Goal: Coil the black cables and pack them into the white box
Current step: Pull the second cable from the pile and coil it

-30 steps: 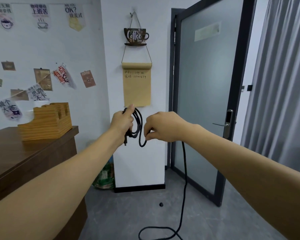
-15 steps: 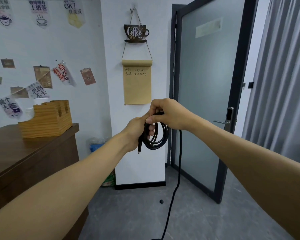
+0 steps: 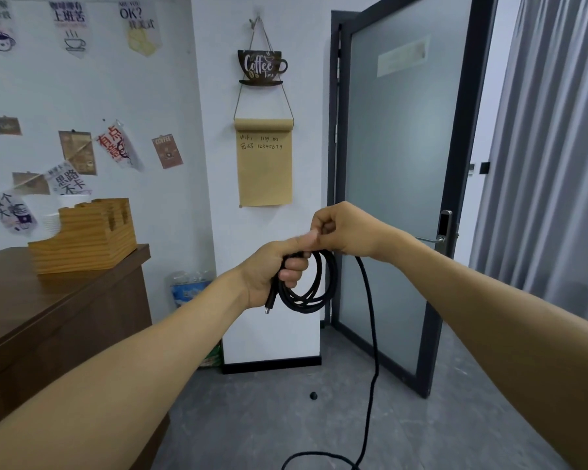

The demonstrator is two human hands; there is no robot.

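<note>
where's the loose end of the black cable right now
In the head view the black cable hangs from the right hand at centre, trailing onto the grey floor before the door.

Head-worn wide-angle view faces forward, slightly down, near outstretched forearms.

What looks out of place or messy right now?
Only the black cable: its loose end trails from the right hand onto the floor, uncoiled. The loops in the left hand look tidy.
</note>
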